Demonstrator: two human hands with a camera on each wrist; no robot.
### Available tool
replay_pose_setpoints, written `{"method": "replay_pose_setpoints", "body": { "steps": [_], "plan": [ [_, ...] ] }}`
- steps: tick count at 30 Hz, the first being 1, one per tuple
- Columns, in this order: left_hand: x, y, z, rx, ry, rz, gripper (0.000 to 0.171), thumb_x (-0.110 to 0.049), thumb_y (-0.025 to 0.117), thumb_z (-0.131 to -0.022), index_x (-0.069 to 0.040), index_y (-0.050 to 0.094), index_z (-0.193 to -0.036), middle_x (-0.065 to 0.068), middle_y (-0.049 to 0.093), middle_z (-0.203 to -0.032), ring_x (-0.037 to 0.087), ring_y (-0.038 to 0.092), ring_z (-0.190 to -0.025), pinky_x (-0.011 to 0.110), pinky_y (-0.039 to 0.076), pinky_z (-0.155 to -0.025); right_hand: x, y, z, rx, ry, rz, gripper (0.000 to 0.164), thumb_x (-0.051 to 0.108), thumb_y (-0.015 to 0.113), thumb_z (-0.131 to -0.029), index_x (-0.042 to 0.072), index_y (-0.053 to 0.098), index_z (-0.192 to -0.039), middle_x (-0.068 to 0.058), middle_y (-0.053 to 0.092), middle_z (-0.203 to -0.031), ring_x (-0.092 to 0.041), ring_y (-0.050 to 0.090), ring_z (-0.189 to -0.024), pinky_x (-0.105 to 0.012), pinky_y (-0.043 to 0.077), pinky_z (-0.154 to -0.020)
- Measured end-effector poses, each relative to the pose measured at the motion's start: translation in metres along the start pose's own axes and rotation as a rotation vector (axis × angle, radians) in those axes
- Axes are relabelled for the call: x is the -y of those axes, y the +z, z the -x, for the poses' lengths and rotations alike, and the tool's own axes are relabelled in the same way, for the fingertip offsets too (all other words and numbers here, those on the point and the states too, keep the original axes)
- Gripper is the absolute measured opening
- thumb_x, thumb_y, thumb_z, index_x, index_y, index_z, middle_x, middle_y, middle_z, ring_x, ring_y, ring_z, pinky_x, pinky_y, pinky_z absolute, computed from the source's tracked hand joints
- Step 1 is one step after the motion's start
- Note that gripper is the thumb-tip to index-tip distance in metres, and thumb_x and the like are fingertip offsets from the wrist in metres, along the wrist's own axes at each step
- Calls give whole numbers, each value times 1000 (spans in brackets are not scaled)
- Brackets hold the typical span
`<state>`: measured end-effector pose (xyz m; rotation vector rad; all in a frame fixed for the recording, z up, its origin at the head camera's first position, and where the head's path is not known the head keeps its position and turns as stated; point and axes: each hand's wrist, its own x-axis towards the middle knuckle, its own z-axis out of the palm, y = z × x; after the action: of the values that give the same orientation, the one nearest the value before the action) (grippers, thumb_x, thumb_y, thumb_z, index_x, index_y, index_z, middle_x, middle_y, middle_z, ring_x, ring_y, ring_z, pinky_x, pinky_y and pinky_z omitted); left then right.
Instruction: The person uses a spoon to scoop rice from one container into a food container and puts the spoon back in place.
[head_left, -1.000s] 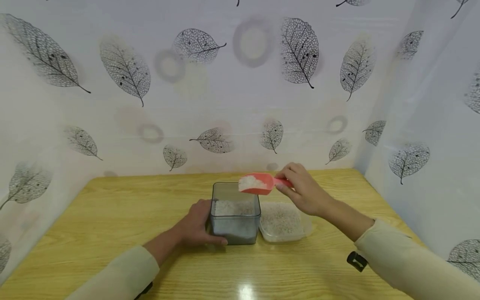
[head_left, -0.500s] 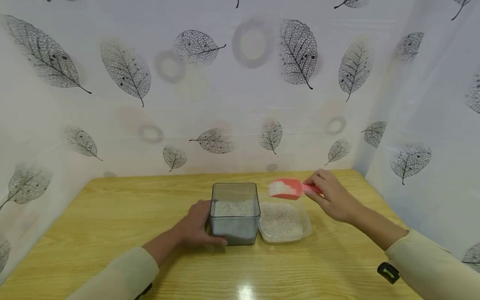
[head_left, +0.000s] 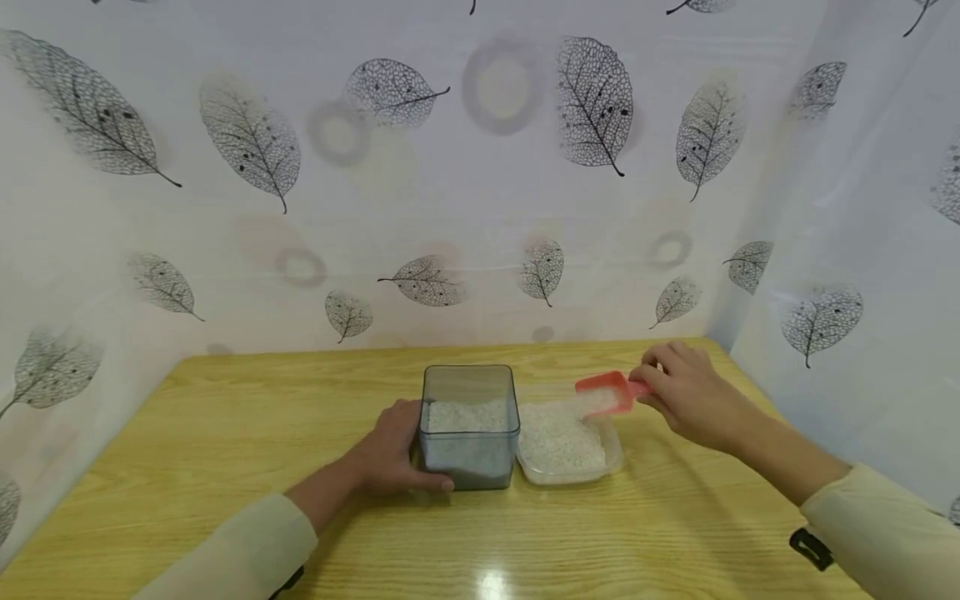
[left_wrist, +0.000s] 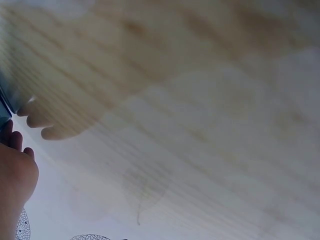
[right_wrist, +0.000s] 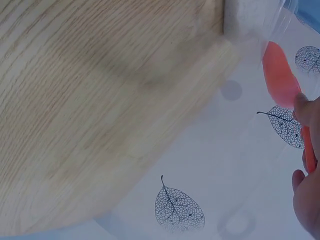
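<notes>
A deep, see-through grey plastic container (head_left: 468,462), holding white rice-like grain, stands mid-table. My left hand (head_left: 388,450) grips its left side, thumb along the lower front and fingers toward the back. Right beside the container sits a shallow clear tub (head_left: 613,454) filled with the same pale grain (head_left: 558,437). Over the tub's back right part, my right hand (head_left: 686,398) holds a red scoop (head_left: 621,396) by its handle, the bowl pointing left with grain in it. The scoop (right_wrist: 280,75) also shows edge-on in the right wrist view.
The wood-grain table (head_left: 247,425) reaches back to a white curtain (head_left: 450,183) printed with leaves. Another stretch of curtain (head_left: 885,208) borders the right side. A dark device (head_left: 812,547) is at the right sleeve.
My right hand has carried the loaded scoop rightward from above the grey container to above the clear tub, then lowered and tilted it. The left hand stays where it was.
</notes>
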<state>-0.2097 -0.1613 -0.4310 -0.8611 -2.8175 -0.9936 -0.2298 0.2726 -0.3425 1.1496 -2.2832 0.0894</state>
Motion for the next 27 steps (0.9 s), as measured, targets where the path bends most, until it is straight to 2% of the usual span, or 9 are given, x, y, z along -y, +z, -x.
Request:
{"method": "replay_pose_setpoints", "body": {
  "steps": [3, 7, 12, 18, 22, 27],
  "plan": [
    [0, 1, -1, 1, 10, 12, 96, -67, 84, -63, -24, 45, -140, -11, 56, -127, 11, 46, -112, 46, 36, -104, -1, -3, -4, -61, -43, 40, 56, 45, 24, -107, 11, 67, -95, -5, 53, -92, -24, 43, -84, -36, 29, -65],
    [1, 1, -1, 0, 13, 10, 96, -69, 83, -63, -25, 45, -139, -12, 56, -126, 11, 46, -111, 46, 37, -103, -3, -6, -10, -133, -100, 66, 52, 41, 28, -108, 11, 67, -94, -6, 53, -90, -27, 44, -83, -39, 31, -64],
    [0, 0, -1, 1, 22, 2, 97, -71, 82, -62, -25, 46, -139, -12, 56, -126, 11, 46, -110, 45, 36, -103, -3, -11, -17, -164, -132, 65, 50, 41, 30, -109, 11, 69, -95, -7, 54, -92, -26, 45, -83, -41, 34, -66],
    [0, 0, -1, -1, 26, 2, 96, -70, 82, -62, -24, 46, -139, -11, 56, -126, 11, 46, -109, 45, 37, -102, 7, -16, -35, -184, -103, -17, 47, 41, 37, -108, 9, 70, -100, -8, 56, -94, -25, 44, -83, -41, 34, -71],
    [0, 0, 0, 1, 14, 6, 97, -69, 83, -62, -24, 46, -139, -11, 56, -126, 11, 46, -109, 44, 37, -102, 22, -19, -52, -202, -58, -119, 46, 43, 38, -107, 8, 69, -103, -6, 53, -94, -25, 44, -88, -45, 31, -77],
    [0, 0, 0, -3, 21, 7, 95, -69, 83, -62, -24, 47, -138, -12, 56, -125, 10, 46, -108, 44, 38, -101, 42, -21, -75, -205, -41, -179, 46, 42, 38, -106, 9, 69, -103, -4, 52, -93, -23, 40, -87, -42, 28, -76]
  ]
}}
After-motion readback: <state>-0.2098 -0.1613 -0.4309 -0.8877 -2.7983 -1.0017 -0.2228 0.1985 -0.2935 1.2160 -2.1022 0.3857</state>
